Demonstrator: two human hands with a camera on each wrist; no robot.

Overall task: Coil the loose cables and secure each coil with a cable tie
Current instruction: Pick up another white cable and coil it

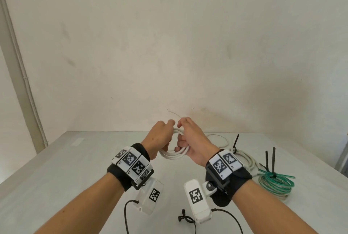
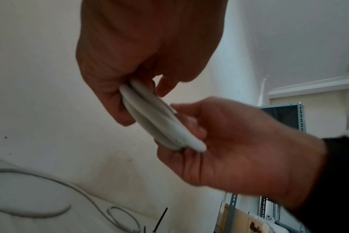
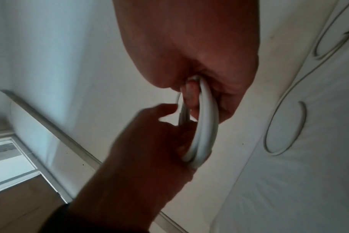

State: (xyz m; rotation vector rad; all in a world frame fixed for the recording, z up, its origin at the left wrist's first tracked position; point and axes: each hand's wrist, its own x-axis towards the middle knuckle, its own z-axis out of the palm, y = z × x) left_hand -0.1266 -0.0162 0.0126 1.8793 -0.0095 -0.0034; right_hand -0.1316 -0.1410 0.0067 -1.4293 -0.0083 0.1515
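Note:
Both hands hold a white cable coil in the air above the middle of the table. My left hand grips the coil's left side, fingers curled round the strands. On the coil's right side, my right hand is closed round the strands. A thin white end sticks up behind the fingertips; whether it is the cable's tip or a tie is unclear. The left wrist view shows the coil edge-on between the two hands. In the right wrist view the strands run from my palm to the left hand.
On the table's right side lie a green cable coil and a white coil, each bound with a black tie whose tail stands up. A loose white cable lies behind my right hand. A small black looped piece lies near the front edge.

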